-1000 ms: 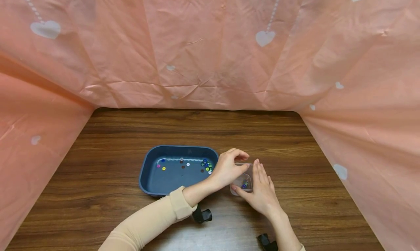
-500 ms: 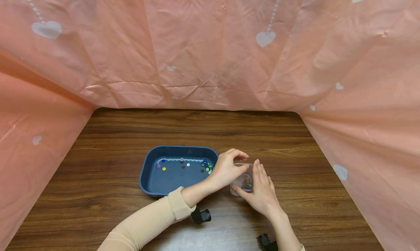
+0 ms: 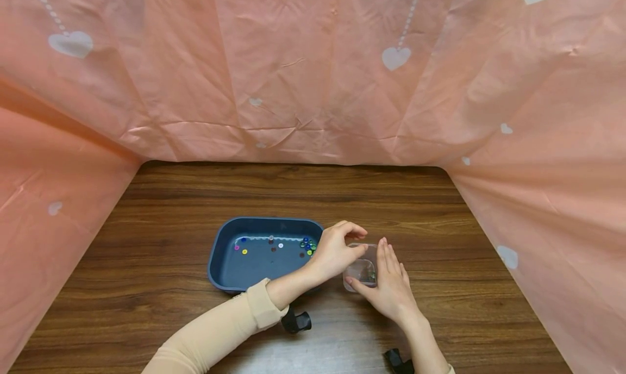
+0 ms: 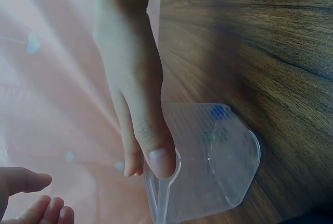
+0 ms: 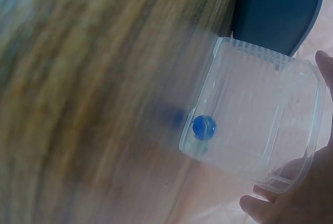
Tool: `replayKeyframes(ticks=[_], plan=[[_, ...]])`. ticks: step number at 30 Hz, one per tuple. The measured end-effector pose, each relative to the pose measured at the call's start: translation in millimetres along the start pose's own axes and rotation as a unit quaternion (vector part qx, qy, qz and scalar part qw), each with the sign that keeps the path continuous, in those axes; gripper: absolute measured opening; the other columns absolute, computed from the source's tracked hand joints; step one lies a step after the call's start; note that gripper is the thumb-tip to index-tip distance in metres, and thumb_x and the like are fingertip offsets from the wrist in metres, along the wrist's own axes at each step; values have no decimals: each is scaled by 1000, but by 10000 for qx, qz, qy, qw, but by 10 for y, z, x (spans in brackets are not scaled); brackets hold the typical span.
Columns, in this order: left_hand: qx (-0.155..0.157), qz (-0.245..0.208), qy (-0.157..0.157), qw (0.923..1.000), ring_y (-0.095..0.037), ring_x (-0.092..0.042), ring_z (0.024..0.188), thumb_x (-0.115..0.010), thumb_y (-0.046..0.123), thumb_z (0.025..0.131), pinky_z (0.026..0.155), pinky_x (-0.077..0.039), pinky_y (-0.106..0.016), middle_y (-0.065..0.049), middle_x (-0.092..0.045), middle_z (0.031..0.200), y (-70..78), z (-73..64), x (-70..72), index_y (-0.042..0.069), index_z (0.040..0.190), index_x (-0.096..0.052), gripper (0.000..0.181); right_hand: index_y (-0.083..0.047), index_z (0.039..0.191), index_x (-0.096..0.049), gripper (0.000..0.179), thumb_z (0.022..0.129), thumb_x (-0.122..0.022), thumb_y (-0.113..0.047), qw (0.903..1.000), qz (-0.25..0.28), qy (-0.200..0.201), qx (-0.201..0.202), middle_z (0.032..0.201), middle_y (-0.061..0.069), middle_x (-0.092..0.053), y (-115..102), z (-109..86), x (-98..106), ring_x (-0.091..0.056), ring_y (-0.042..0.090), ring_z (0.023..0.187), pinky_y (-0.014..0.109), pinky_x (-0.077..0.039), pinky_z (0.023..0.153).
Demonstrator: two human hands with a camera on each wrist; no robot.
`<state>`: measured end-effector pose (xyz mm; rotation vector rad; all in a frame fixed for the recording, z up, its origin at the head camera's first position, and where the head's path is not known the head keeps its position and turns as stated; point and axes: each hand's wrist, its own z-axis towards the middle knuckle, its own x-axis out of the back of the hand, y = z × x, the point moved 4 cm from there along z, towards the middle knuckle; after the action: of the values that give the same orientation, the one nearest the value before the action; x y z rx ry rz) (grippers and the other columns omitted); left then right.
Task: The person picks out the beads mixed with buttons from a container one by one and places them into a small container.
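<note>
A clear plastic container (image 3: 361,266) stands on the table, tilt not plain, with a few blue and green glass marbles (image 3: 373,276) at its right side. My right hand (image 3: 389,287) grips the container, thumb at its near left rim and fingers along its right side. In the left wrist view, that thumb (image 4: 161,156) presses over the rim. My left hand (image 3: 334,253) hovers at the container's far left, fingers loosely curved, nothing seen in them; its fingertips (image 4: 47,213) show apart from the container. A blue marble (image 5: 204,127) lies inside in the right wrist view.
Left of the container is a dark blue tray (image 3: 235,273) holding several small coloured buttons (image 3: 244,251) and a cluster of marbles (image 3: 307,244). Black wrist-camera mounts (image 3: 296,322) show under the left sleeve and right forearm. A pink curtain (image 3: 313,91) surrounds the wooden table (image 3: 420,200).
The marbles in the container have shifted right and are now partly hidden by my right hand. My left hand has drifted slightly left; the right hand stays put.
</note>
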<state>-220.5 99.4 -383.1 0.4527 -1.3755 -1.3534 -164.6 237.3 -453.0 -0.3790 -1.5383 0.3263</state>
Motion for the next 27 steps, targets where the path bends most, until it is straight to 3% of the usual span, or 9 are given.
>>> replayKeyframes(ticks=[7, 14, 27], plan=[[-43, 115, 71, 9999, -15, -62, 94, -67, 14, 81, 79, -50, -25, 0, -63, 99, -10, -19, 42, 9, 102, -65, 22, -3, 146, 1, 115, 72, -49, -75, 10000, 8, 20, 46, 153, 16, -3, 5, 1, 3, -7, 35, 139, 63, -14, 103], [35, 205, 147, 9997, -17, -61, 93, -67, 14, 82, 80, -49, -30, -1, -63, 98, -40, -61, 112, 9, 101, -65, 20, -4, 146, 5, 115, 72, -47, -76, 10000, 41, -63, 18, 153, 15, 1, 16, 0, -2, -5, 35, 139, 64, -13, 103], [124, 322, 199, 9992, -12, -60, 93, -67, 17, 81, 79, -48, -26, 2, -63, 98, -111, -100, 153, 12, 101, -65, 20, -6, 146, 6, 115, 72, -48, -75, 10000, 27, -4, 42, 153, 15, 0, 18, 1, -5, -6, 35, 139, 63, -14, 103]])
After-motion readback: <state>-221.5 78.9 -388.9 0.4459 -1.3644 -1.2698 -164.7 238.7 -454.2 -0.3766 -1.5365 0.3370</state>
